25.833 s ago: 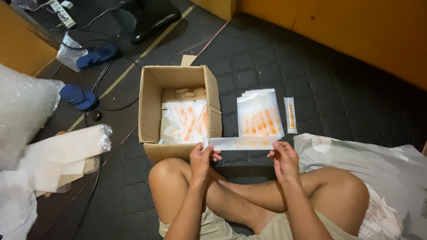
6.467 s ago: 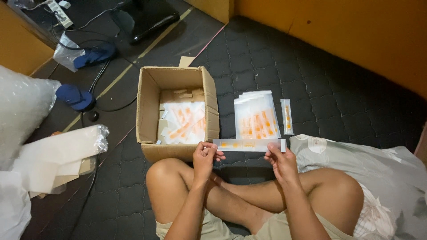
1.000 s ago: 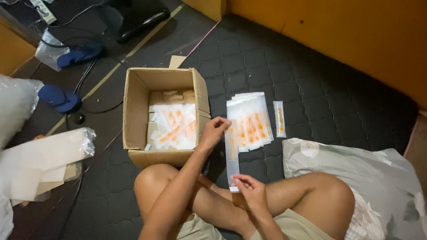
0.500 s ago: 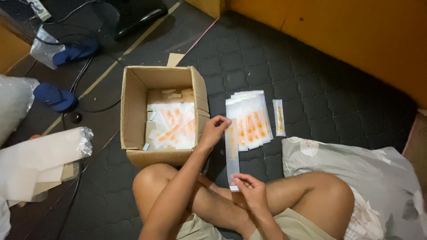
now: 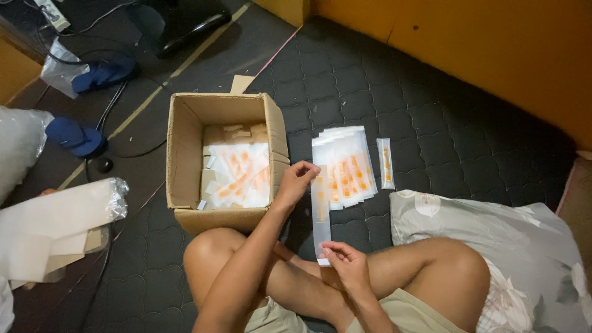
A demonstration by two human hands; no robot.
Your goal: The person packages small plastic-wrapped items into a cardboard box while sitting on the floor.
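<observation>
The left hand pinches the top end of a long clear sleeve, and the right hand pinches its bottom end, just above the crossed legs. Both grips are clenched on the sleeve, which hangs lengthwise between them — running away from the body, with a small orange piece showing inside near its upper half. Its top end lies just beside the stack of filled sleeves on the dark quilted mat.

Half a second ago the pose was nearly the same; the hands have barely shifted. Several seconds back the sleeve was held crosswise, one hand at each side — now it is turned end-on, the left arm reaching forward past the knee.

An open box sits to the left of the left hand, with loose white and orange packets inside. A single narrow packet lies just right of the stack. A grey pillow rests by the right knee. Blue slippers lie further left.
</observation>
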